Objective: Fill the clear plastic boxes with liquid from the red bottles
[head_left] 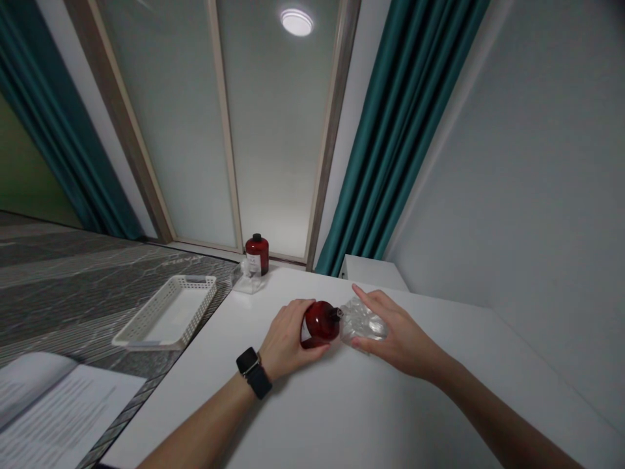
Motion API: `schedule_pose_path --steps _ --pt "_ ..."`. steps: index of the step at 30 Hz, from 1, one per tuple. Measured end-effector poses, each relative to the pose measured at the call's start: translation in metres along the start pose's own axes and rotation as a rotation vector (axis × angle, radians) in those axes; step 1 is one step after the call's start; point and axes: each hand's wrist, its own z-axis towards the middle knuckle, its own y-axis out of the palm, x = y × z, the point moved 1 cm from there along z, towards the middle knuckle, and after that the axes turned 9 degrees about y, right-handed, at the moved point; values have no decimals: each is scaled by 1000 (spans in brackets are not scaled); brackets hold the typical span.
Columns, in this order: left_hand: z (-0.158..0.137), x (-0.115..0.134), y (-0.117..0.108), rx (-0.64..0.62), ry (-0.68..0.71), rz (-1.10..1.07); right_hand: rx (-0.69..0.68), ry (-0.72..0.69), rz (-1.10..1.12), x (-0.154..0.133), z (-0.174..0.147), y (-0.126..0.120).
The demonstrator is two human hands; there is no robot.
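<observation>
My left hand (288,339) is wrapped round a dark red bottle (323,320), which lies tilted over the white table (390,404) with its neck pointing right. A white label shows partly beside my fingers. In my right hand (398,332), between thumb and fingers, is a clear, crinkled plastic piece (361,319), perhaps a bag or a cup; I cannot tell which. It sits right at the bottle's neck, and whether the two touch is unclear. No cap can be made out on that neck.
Another red bottle (257,253) with a black cap stands at the table's far left corner, a clear plastic item (249,280) before it. To the left are a white basket (195,329) and an open book (63,410). A white cabinet (374,272) stands behind the table.
</observation>
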Motion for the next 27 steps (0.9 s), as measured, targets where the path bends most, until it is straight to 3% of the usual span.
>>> schedule_pose_path --steps 27 --pt "0 2 0 -11 -40 -48 1 -15 -23 -2 1 -3"
